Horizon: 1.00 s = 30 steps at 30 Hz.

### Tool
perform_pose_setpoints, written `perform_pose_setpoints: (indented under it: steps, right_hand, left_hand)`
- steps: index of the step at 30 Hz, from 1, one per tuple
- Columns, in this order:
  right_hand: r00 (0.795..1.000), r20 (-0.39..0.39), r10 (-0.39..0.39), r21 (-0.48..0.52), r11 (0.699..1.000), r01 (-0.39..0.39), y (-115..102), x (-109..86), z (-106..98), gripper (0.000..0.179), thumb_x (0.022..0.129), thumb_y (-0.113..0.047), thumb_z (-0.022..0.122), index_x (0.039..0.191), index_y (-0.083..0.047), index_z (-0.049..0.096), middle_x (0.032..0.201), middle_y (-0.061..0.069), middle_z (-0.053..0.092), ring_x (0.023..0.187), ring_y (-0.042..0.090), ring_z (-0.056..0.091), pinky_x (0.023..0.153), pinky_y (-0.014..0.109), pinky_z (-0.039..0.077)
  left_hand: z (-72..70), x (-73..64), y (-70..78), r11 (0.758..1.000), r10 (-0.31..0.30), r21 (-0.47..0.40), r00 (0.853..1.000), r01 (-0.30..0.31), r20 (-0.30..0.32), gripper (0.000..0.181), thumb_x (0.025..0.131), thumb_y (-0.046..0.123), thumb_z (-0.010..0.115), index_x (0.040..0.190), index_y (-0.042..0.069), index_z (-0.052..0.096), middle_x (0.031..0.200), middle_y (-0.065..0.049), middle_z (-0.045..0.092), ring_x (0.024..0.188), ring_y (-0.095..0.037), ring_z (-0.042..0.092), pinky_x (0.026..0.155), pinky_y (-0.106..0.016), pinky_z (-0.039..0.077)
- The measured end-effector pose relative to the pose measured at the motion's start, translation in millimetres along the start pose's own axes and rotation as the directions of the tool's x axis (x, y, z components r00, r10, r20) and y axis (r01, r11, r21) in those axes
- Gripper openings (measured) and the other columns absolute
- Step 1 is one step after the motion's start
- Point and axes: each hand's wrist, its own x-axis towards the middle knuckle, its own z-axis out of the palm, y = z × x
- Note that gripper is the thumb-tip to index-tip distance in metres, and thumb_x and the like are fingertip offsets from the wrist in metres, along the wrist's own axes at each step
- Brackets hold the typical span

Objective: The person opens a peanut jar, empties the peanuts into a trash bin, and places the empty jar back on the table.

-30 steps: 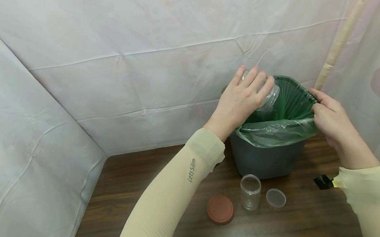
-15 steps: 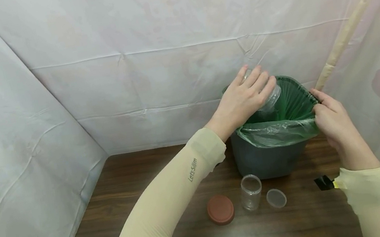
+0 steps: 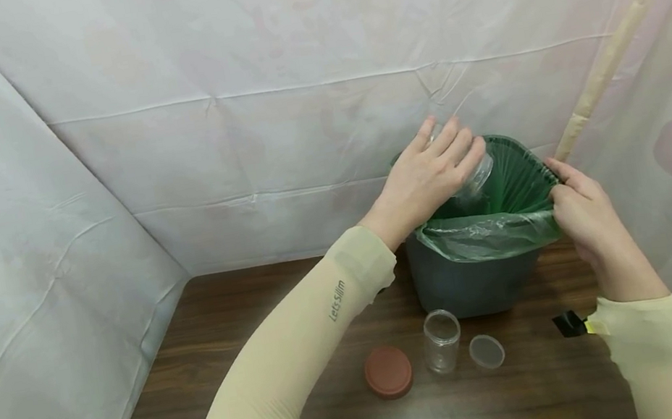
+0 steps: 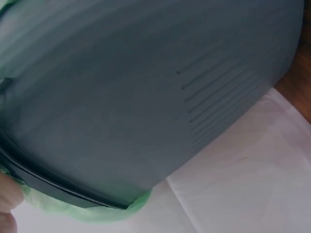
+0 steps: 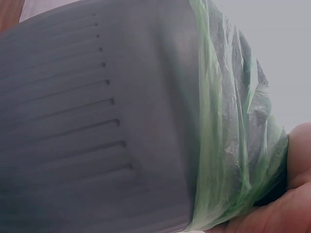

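At the back right stands a grey trash bin [image 3: 474, 286] lined with a green bag [image 3: 492, 236], its edge folded over the rim. My left hand [image 3: 426, 177] holds a clear jar [image 3: 478, 178], tilted, over the bin's mouth; the fingers cover much of it. What lies inside the bin is hidden. My right hand [image 3: 588, 210] grips the bin's right rim through the bag, and part of that hand [image 5: 291, 206] shows beside the liner in the right wrist view. Fingers [image 4: 8, 196] appear at the edge of the left wrist view, by the rim.
In front of the bin, a clear open jar [image 3: 442, 343] stands on the brown table [image 3: 247, 311]. A reddish-brown round lid [image 3: 388, 372] lies left of it and a translucent disc [image 3: 487, 351] right. White curtains [image 3: 271, 132] enclose the back and sides.
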Motion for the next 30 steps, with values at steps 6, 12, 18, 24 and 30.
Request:
perform_pose_setpoints:
  steps: [6,12,18,24,30]
  right_hand:
    - [1.0,-0.003,0.009,0.01,1.0,-0.009,-2,2.1,2,0.067,0.111,-0.02,0.017,0.176,-0.017,0.001,0.182,0.014,-0.005,0.165,0.031,-0.004,0.134,0.054,0.009]
    - [1.0,-0.003,0.004,0.015,1.0,-0.004,-4,2.3,2,0.067,0.111,-0.019,0.017,0.176,-0.015,0.0,0.182,0.015,-0.006,0.165,0.031,-0.004,0.134,0.054,0.009]
    - [1.0,0.008,0.01,0.007,1.0,-0.01,-2,1.1,1,0.067,0.111,-0.019,0.017,0.175,-0.016,-0.001,0.181,0.015,-0.008,0.165,0.033,-0.009,0.133,0.058,0.005]
    - [1.0,0.016,0.016,0.01,1.0,-0.016,0,-0.1,2,0.067,0.111,-0.019,0.017,0.176,-0.016,0.0,0.181,0.016,-0.005,0.165,0.035,-0.004,0.133,0.055,0.01]
    - [1.0,-0.001,0.003,0.008,1.0,-0.003,1,-1.0,-1,0.067,0.111,-0.019,0.018,0.176,-0.016,0.001,0.181,0.016,-0.004,0.165,0.033,-0.003,0.133,0.05,0.01]
  left_hand:
    - [-2.2,1.0,-11.3,1.0,0.002,0.011,1.0,-0.002,0.016,0.045,0.112,0.001,0.037,0.149,0.017,0.058,0.147,-0.005,0.061,0.149,-0.028,0.05,0.128,-0.049,0.035]
    - [-4.9,0.1,-21.5,0.999,0.036,0.03,0.996,-0.039,0.083,0.049,0.113,0.001,0.04,0.157,0.016,0.054,0.158,-0.006,0.055,0.153,-0.028,0.046,0.131,-0.049,0.031]
    - [-6.1,-1.4,-25.8,0.992,0.094,0.081,0.992,-0.1,0.079,0.051,0.113,-0.002,0.038,0.159,0.015,0.054,0.156,-0.005,0.057,0.152,-0.027,0.047,0.13,-0.05,0.031]
    - [-9.0,-0.7,-31.3,0.979,0.174,0.103,0.983,-0.178,0.05,0.052,0.112,-0.007,0.033,0.155,0.012,0.056,0.15,-0.005,0.061,0.146,-0.027,0.051,0.129,-0.049,0.034]
    - [-13.7,0.6,-35.1,0.977,0.192,0.084,0.979,-0.198,0.074,0.051,0.112,-0.007,0.034,0.156,0.01,0.054,0.15,-0.006,0.06,0.143,-0.027,0.052,0.13,-0.049,0.033]
